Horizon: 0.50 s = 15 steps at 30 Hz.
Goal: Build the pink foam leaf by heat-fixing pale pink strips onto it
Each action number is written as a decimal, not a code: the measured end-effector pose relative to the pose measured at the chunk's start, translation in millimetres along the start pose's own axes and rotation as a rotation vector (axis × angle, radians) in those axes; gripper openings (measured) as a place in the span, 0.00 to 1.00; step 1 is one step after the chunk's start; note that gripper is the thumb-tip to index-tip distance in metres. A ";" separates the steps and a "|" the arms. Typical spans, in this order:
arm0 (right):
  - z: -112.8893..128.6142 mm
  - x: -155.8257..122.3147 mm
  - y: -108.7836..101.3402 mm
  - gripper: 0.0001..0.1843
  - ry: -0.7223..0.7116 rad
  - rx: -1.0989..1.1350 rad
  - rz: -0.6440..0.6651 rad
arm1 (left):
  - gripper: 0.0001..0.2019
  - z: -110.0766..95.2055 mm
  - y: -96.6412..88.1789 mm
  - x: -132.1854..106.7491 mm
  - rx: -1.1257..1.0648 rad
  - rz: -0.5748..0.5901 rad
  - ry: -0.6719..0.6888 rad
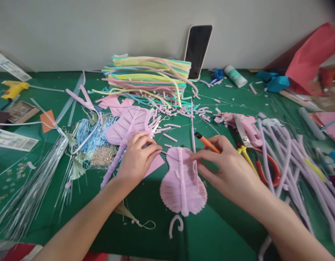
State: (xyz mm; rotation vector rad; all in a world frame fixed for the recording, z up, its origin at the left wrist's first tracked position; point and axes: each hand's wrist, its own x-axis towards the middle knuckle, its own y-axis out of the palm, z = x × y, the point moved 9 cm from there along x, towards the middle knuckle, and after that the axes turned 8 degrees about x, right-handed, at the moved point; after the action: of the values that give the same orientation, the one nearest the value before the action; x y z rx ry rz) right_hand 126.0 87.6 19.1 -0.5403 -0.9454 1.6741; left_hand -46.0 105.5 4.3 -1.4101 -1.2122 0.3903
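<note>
A pink pipe-cleaner wing shape (183, 186) lies flat on the green table (224, 232) in front of me. My left hand (137, 157) is closed in a pinch on a thin wire at the shape's upper left edge. My right hand (224, 165) presses its fingertips on the shape's upper right side and grips an orange-handled tool (206, 142) with a black tip. A second pink wing shape (128, 125) with a twisted stem lies just behind my left hand. A small curled pink pipe-cleaner piece (176, 224) sits below the first shape.
A stack of coloured pipe cleaners (149, 78) and cut scraps lie at the back centre, with a phone (197, 50) leaning on the wall. A pink glue gun (247, 127), red-handled pliers (267, 168) and long lilac pipe cleaners (300, 163) lie right. A yellow glue gun (13, 88) and silver strands (34, 188) lie left.
</note>
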 end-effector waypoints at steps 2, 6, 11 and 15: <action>-3.2 -0.1 -2.3 0.10 0.016 0.013 0.012 | 0.05 1.7 -2.4 0.4 0.003 -0.024 -0.007; -5.0 1.5 8.4 0.09 0.072 0.064 0.032 | 0.04 0.9 -7.2 2.6 0.019 -0.052 0.002; -7.5 2.1 18.8 0.09 0.152 0.055 0.035 | 0.04 -5.5 -12.0 4.1 0.041 -0.069 0.040; -6.8 2.7 18.8 0.10 0.143 0.040 0.012 | 0.04 -6.2 -12.2 4.1 0.029 -0.077 0.045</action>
State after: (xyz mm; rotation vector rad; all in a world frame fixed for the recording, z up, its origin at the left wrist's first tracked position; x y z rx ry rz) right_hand 119.4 90.5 0.2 -0.6310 -0.8056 1.6385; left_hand -44.6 103.0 18.2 -1.3361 -1.2159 0.3197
